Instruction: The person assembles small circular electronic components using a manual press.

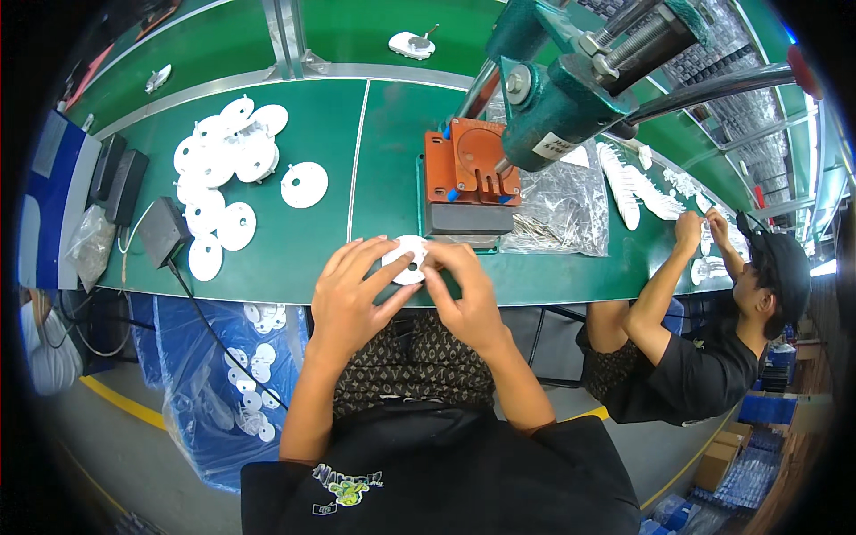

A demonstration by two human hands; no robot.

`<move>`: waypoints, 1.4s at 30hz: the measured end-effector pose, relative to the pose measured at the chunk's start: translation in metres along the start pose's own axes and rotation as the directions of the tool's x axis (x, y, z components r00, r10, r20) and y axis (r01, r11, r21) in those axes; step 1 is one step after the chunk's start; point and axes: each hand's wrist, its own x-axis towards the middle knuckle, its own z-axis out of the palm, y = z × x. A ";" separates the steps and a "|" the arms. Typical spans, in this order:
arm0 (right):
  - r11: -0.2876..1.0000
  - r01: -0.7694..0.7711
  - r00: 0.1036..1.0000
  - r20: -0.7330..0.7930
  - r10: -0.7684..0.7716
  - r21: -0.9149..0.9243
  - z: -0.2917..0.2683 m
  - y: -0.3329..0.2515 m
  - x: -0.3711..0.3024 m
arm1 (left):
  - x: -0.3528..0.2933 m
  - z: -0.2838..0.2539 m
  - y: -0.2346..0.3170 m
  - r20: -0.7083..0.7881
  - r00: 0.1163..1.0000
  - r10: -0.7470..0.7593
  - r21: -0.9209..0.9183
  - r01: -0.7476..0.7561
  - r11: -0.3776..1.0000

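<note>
Close to the front edge of the green table, a white round plastic disc (409,244) with a small dark hole is held between my two hands. My left hand (350,290) grips its left side, the index finger lying across the face. On its right side, the fingers of my right hand (464,290) pinch the rim. Just beyond stands a green lever press (557,111) with an orange fixture (470,159) on a dark block. A loose pile of similar white discs (214,167) lies to the left, with a single disc (305,185) apart from it.
A plastic bag of thin metal pins (555,218) lies right of the press. The press's lever (713,94) reaches right. A black power adapter (164,230) sits at left, above a blue-lined bin (192,357) of white discs. A co-worker (704,348) handles white parts at right.
</note>
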 end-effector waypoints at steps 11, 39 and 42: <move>0.846 -0.401 0.915 0.102 0.391 0.351 -0.016 -0.008 0.003 | -0.001 -0.002 0.002 0.021 0.999 -0.037 0.028 0.037 0.999; 0.976 -0.216 0.974 -0.057 0.217 0.036 -0.004 -0.003 0.007 | -0.001 0.001 0.002 0.012 0.999 -0.036 0.001 0.036 0.999; 0.990 0.039 0.999 -0.018 -0.042 -0.133 -0.004 0.001 0.012 | 0.000 0.000 0.002 0.006 1.000 -0.017 0.022 0.017 1.000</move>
